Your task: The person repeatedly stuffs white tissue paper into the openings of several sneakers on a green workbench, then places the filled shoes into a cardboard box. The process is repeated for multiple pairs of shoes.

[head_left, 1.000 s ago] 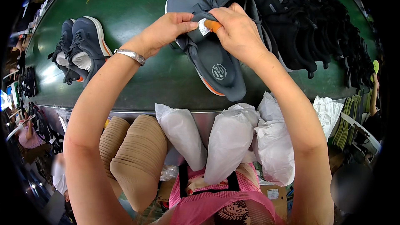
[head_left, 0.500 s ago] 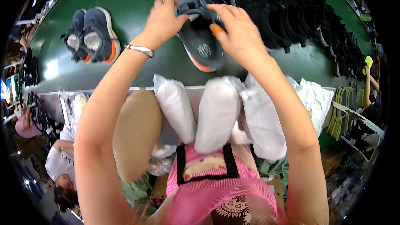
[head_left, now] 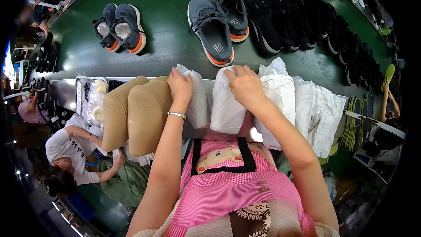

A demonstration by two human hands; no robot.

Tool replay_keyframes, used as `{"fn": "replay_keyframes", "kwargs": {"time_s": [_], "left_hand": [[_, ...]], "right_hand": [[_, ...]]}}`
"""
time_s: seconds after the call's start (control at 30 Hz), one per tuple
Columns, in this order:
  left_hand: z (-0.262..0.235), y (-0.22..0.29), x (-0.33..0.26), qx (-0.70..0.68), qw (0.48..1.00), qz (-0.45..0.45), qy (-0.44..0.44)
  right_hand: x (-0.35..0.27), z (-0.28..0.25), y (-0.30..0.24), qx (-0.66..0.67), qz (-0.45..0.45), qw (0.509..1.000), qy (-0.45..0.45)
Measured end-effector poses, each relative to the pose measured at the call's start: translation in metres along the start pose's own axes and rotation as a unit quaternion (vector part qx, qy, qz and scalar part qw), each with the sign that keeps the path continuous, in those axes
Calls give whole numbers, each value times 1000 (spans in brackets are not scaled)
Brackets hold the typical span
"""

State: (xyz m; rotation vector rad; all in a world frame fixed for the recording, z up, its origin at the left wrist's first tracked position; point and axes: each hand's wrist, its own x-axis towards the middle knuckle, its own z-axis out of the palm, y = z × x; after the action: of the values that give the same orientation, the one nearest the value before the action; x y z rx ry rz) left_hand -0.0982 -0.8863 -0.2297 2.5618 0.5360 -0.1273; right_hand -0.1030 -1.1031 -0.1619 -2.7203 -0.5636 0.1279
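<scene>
Along the near edge of the green table, my left hand [head_left: 180, 88] closes on the top of a white paper-wrapped shoe form [head_left: 198, 105]. Beside it, my right hand [head_left: 247, 87] grips the upper end of another white wrapped form [head_left: 228, 112]. A bit of orange covering shows on a right finger. Just beyond my hands lies a grey sneaker [head_left: 211, 30] with an orange heel edge and an open, unstuffed inside. Its matching grey sneaker [head_left: 230, 11] stands behind it to the right.
Left of my hands stand two tan moulded forms [head_left: 149, 116]. More white wrapped forms [head_left: 278, 101] stand at the right. A stuffed grey pair [head_left: 127, 28] sits on the left of the green table [head_left: 171, 39]; black shoes [head_left: 285, 22] line the right. A co-worker [head_left: 79, 153] is at lower left.
Both hands have let go of the grey sneaker and come back toward me onto two white wrapped forms. The sneaker now sits by its mate. Another tan form has come into view.
</scene>
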Motion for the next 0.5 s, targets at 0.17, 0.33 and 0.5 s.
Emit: {"fn": "replay_keyframes", "kwargs": {"time_s": [0.17, 0.33, 0.5], "left_hand": [[9, -1, -23, -81, 989, -7, -122], [-19, 14, -49, -394, 901, -59, -171], [-78, 71, -47, -540, 812, -81, -205]], "right_hand": [[5, 20, -10, -22, -44, 996, 69], [1, 20, -37, 78, -17, 995, 57], [4, -43, -25, 398, 65, 899, -168]]}}
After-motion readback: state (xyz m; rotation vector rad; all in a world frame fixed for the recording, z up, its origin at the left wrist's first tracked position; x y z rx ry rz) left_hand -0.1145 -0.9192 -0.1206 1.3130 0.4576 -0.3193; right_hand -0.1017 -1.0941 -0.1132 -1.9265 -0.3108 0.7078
